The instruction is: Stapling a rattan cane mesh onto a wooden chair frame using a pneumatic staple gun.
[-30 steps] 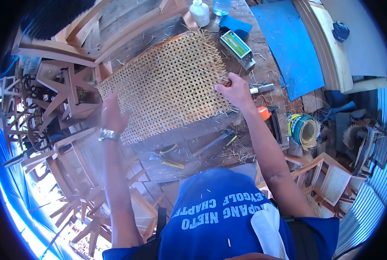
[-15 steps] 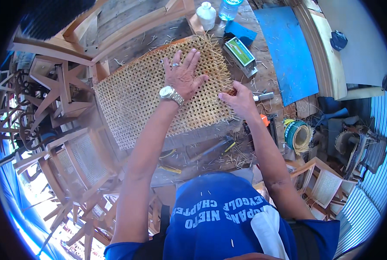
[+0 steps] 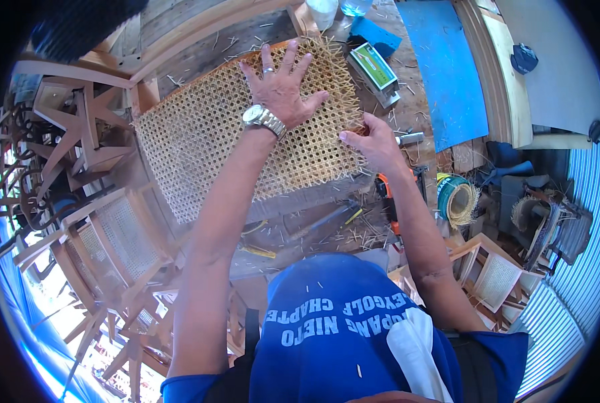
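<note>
A sheet of woven cane webbing point(image 3: 206, 127) with open holes and frayed strand ends lies over a wooden panel whose reddish edge shows along its far side. My left hand point(image 3: 283, 94), wearing a ring and a metal watch, presses flat on the upper part of the webbing with fingers spread. At the sheet's right edge my right hand point(image 3: 378, 144) is closed, thumb and fingertips gripping the cane at the border. What exactly lies between those fingertips is partly hidden. Close to this hand are a green-and-white box point(image 3: 375, 67) and an orange-and-black power tool point(image 3: 389, 201).
A wooden frame point(image 3: 212, 30) borders the bench at the back. To the right are a blue sheet point(image 3: 448, 80) and a roll of cane webbing point(image 3: 460, 201). A hammer point(image 3: 323, 221) lies among cane scraps at the near side. Wooden chairs point(image 3: 122, 235) stand on the left.
The fingers of my left hand have spread wider on the webbing. My right hand keeps its hold at the edge. The whole view has shifted slightly, showing more of the orange tool.
</note>
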Demonstrator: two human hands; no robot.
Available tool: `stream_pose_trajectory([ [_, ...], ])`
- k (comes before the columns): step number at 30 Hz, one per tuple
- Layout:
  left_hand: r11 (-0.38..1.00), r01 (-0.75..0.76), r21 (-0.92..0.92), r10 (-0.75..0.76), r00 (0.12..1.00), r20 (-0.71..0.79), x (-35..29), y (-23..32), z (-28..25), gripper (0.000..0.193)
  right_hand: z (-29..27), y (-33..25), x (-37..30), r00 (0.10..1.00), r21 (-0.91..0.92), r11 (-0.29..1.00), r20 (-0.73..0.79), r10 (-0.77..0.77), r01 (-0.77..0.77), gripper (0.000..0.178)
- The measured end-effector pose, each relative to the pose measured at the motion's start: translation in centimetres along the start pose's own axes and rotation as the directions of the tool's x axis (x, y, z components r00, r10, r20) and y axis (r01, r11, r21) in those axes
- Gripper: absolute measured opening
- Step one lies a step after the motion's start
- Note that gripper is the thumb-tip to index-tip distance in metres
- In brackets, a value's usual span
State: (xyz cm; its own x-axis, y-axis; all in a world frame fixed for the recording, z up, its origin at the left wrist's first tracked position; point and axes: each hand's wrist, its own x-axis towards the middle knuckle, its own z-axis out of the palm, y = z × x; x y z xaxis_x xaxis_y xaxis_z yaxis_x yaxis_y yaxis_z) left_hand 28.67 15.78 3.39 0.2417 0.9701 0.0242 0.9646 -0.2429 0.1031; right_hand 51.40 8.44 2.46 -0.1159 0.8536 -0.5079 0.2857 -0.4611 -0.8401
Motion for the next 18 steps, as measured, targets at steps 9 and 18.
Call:
stream_pose_trajectory([
  [9, 0.997, 0.077, 0.012, -0.077, 0.978, 0.195, 0.6, 2.1, -2.1, 0.106, -0.4, -0.5, 0.1, 0.998, -0.001, 0.999, 0.043, 0.036, -0.036, 0.031],
  [18, 0.987, 0.066, 0.146, -0.099, 0.968, 0.229, 1.6, 4.1, -2.3, 0.129, -0.6, -0.4, 0.5, 0.997, -0.064, 0.998, 0.07, 0.013, -0.009, 0.028],
])
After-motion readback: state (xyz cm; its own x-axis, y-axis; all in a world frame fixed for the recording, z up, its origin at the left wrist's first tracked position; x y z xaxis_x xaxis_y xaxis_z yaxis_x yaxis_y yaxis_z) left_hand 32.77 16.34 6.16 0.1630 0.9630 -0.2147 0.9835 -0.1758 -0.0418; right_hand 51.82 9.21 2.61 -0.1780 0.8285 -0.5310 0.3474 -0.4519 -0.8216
